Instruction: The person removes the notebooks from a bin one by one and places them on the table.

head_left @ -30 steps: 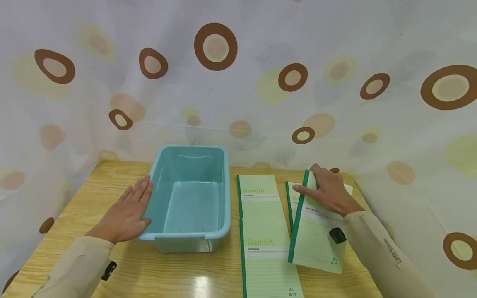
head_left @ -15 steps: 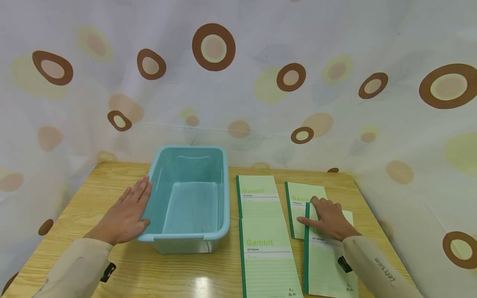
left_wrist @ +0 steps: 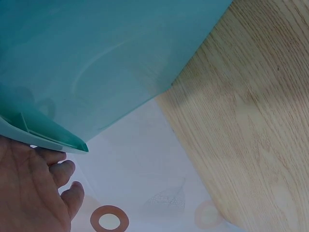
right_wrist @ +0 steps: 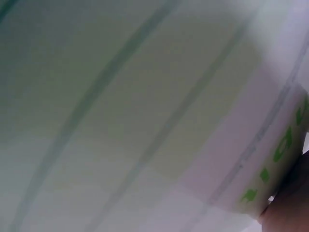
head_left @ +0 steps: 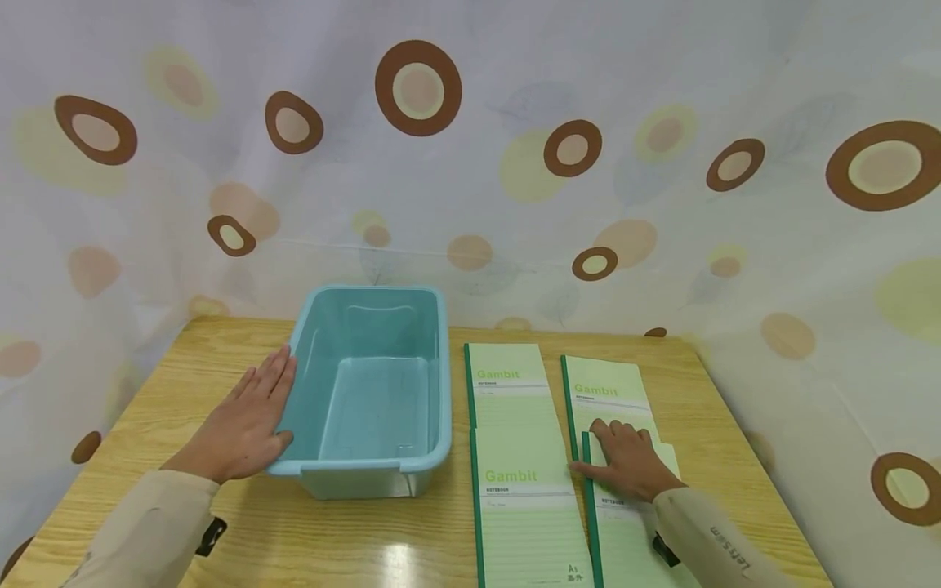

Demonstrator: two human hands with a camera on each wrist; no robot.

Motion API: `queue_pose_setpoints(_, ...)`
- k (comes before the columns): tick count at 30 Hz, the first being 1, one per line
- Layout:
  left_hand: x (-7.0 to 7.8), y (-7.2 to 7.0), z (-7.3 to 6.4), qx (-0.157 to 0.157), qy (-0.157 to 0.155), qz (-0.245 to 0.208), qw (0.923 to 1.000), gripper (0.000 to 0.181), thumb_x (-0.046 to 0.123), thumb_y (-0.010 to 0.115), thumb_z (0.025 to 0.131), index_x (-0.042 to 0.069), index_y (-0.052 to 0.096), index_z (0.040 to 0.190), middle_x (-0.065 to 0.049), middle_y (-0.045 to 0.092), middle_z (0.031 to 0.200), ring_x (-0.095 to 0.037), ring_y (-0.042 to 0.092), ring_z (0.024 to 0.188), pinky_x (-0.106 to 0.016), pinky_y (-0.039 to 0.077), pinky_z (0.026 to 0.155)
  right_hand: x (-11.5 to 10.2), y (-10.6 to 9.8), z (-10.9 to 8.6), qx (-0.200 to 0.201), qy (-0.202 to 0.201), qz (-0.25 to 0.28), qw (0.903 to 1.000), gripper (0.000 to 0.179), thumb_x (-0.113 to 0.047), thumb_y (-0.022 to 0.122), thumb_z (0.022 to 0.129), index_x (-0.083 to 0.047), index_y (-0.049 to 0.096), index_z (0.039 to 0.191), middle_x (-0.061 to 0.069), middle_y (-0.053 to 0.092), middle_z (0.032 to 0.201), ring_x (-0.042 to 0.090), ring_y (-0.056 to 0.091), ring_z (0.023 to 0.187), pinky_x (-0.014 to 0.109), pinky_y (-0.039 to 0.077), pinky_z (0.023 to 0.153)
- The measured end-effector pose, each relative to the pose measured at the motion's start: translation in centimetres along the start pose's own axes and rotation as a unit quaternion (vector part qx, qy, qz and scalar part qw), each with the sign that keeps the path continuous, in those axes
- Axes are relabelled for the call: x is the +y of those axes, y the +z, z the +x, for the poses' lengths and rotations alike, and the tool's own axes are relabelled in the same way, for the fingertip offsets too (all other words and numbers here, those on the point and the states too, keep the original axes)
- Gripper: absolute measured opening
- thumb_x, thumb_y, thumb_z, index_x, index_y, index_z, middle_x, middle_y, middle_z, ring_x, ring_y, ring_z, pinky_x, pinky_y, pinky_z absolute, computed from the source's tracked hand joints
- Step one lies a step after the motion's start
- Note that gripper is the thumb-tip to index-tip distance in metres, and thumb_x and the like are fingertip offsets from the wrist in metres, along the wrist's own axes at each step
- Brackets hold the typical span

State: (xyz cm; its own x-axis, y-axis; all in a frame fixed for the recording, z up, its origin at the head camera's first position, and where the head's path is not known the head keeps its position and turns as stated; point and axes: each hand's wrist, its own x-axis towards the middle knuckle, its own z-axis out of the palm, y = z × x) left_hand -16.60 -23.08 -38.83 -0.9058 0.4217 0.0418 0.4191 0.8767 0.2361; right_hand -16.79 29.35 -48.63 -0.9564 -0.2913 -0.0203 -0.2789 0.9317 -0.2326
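My right hand (head_left: 626, 464) grips the top end of a pale green notebook (head_left: 625, 543) with a dark green spine. In the right wrist view this notebook (right_wrist: 145, 111) bends and fills most of the picture. It overlaps the lower part of another notebook (head_left: 608, 390) lying behind it. To the left, two more such notebooks lie in a column, the front notebook (head_left: 532, 523) over the lower part of the back notebook (head_left: 510, 384). My left hand (head_left: 246, 420) rests with extended fingers on the left rim of a light blue plastic bin (head_left: 444, 392).
A wooden table (head_left: 331, 539) bears everything. Behind it and along the right hangs a white curtain (head_left: 470, 188) printed with brown rings. The bin's inside shows a bare bottom.
My right hand has brought its notebook down and toward the front, then slightly left beside the front left notebook. This uncovered the notebook behind. My left hand stays on the bin.
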Motion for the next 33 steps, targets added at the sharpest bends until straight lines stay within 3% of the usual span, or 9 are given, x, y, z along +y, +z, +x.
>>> queue_pose_setpoints(7,0.1,-0.3,0.0,-0.021,-0.006,-0.009,0.9997,0.081,0.016,0.054,0.086,-0.014,0.011,0.148,-0.03,0.006,0.156,-0.045,0.008,0.144,-0.06,0.011,0.113,-0.3,0.9,-0.4,-0.03,0.018,0.008,0.9994,0.065,-0.066,0.059,0.082,-0.008,0.052,0.111,0.0,0.038,0.078,0.017,0.032,0.072,0.037,0.027,0.067)
queue_pose_setpoints(17,0.2,-0.4,0.0,-0.019,0.0,-0.011,0.9998,0.081,0.016,0.054,0.086,-0.015,0.011,0.148,-0.03,0.006,0.156,-0.045,0.009,0.144,-0.06,0.012,0.112,-0.2,1.4,-1.0,-0.036,0.02,-0.012,0.9991,0.07,-0.068,0.057,0.082,-0.006,0.055,0.115,0.001,0.041,0.083,0.018,0.034,0.073,0.039,0.031,0.068)
queue_pose_setpoints(25,0.1,-0.5,-0.1,-0.016,0.003,-0.011,0.9998,0.081,0.015,0.054,0.086,-0.015,0.011,0.147,-0.031,0.006,0.156,-0.046,0.009,0.143,-0.06,0.012,0.113,-0.5,1.2,-1.4,-0.019,0.022,-0.02,0.9994,0.071,-0.069,0.054,0.082,-0.007,0.057,0.117,0.002,0.042,0.089,0.018,0.034,0.077,0.042,0.032,0.072)
queue_pose_setpoints(33,0.2,-0.5,-0.1,-0.02,-0.003,-0.014,0.9997,0.081,0.016,0.054,0.086,-0.015,0.012,0.147,-0.03,0.006,0.156,-0.046,0.007,0.143,-0.059,0.011,0.113,-0.7,1.2,-1.9,0.018,0.013,0.009,0.9997,0.066,-0.063,0.061,0.082,-0.007,0.06,0.119,0.006,0.048,0.104,0.022,0.042,0.09,0.051,0.038,0.082)
